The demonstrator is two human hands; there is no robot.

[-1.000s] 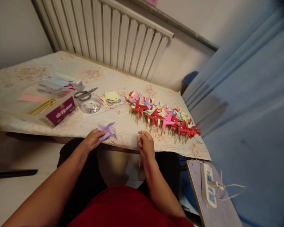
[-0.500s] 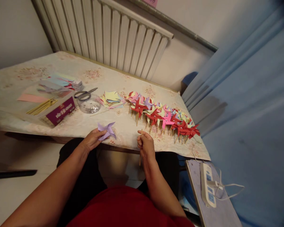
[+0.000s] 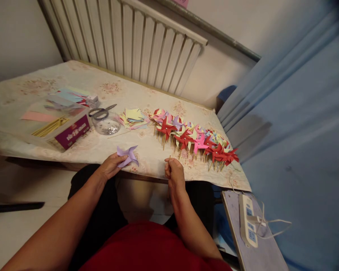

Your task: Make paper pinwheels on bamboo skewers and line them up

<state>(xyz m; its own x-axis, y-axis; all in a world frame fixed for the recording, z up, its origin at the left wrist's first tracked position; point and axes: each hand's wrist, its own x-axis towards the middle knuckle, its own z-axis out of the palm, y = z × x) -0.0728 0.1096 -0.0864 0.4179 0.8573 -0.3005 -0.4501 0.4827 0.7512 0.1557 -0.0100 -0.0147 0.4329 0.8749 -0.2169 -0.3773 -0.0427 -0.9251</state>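
My left hand (image 3: 110,166) is closed on a folded purple paper pinwheel (image 3: 127,154) at the table's near edge. My right hand (image 3: 173,173) is a fist around a thin wooden stick (image 3: 169,159), held upright just right of the pinwheel; only the stick's top tip shows above my fingers. The two hands are a short way apart. On the table (image 3: 31,146) behind my right hand lies a long row of finished pinwheels on sticks (image 3: 194,140), mostly red, pink and yellow.
A box of sticks and paper strips (image 3: 60,128), scissors (image 3: 101,111) on a clear bowl of shiny bits (image 3: 107,126), and a pile of coloured paper squares (image 3: 133,116) sit at the left. A radiator (image 3: 130,41) stands behind. A power strip (image 3: 247,220) lies low right beside blue fabric (image 3: 299,131).
My right hand has sunk slightly and the stick's lower end no longer shows below the fist. The left hand and purple pinwheel have stayed put.
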